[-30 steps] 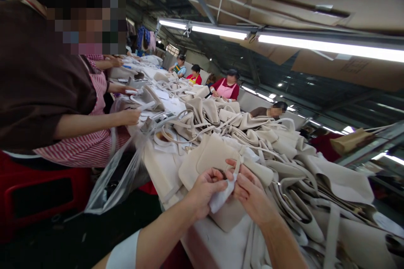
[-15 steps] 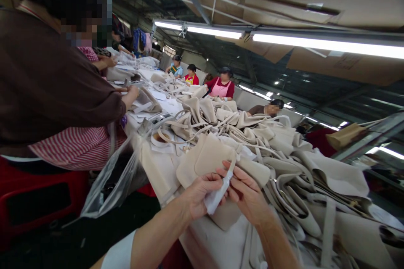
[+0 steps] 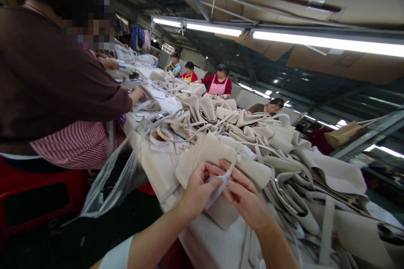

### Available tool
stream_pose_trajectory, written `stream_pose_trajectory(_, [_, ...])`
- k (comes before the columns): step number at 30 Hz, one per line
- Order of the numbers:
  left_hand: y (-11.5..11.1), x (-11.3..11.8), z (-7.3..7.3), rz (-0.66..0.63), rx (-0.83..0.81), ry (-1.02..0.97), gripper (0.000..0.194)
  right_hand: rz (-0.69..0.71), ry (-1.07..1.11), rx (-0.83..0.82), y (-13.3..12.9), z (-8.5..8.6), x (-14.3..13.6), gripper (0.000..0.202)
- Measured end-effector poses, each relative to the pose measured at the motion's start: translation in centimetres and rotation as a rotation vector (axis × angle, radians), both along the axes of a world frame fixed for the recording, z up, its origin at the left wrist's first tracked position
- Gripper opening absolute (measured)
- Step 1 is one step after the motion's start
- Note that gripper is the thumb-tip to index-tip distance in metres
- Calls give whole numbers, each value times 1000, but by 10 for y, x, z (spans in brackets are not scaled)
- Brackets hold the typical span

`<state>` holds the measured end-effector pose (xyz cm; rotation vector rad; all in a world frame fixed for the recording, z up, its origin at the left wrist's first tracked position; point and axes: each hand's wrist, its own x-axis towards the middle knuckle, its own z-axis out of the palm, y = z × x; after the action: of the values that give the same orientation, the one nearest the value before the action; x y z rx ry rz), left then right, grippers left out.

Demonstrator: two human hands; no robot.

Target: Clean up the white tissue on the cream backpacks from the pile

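Observation:
A beige handbag (image 3: 202,151) lies at the near edge of the table, under my hands. Its narrow strap (image 3: 232,164) rises from the bag, and a thin white wrapping sheet (image 3: 216,191) is bunched around the strap's lower part. My left hand (image 3: 202,185) pinches the wrapping between thumb and fingers. On the other side, my right hand (image 3: 241,193) has its fingers closed around the same wrapped strap. The fingertips of both hands nearly meet there, and part of the wrapping is hidden behind them.
Many beige bags (image 3: 268,130) are heaped across the table behind and to the right. A roll of tape (image 3: 160,135) lies left of the heap. Clear plastic (image 3: 110,180) hangs off the table's left edge. A co-worker in a brown top (image 3: 57,80) sits close on the left.
My left hand has moved up along the strap, and the wrapping is now gathered tighter around it. The co-worker's hand on the left has shifted slightly right.

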<state>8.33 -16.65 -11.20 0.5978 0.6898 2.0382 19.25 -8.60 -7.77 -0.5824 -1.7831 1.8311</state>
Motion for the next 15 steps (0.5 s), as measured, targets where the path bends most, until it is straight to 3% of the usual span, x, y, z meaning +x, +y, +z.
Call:
stream_pose_trajectory(3, [1, -2, -1, 3, -18, -5, 39, -85, -47, 158, -4, -3, -7, 57])
stream_pose_trajectory(7, [3, -11, -5, -255, -86, -124, 48, -86, -202, 326, -4, 6, -3, 65])
stream_pose_trajectory(9, [-1, -18, -6, -320, -98, -65, 48, -230, -263, 508, 0, 18, 13, 61])
stream_pose_trajectory(11, [-8, -28, -5, -208, -112, 90, 42, -569, -253, 705, 10, 28, 36, 56])
stream_pose_trajectory(13, [-16, -41, -8, 80, -148, 317, 32, -885, -226, 769, 23, 28, 57, 66])
stream_pose_trajectory(15, [-21, -56, -17, 397, -199, 541, 33, -924, -246, 676, 36, 17, 68, 90])
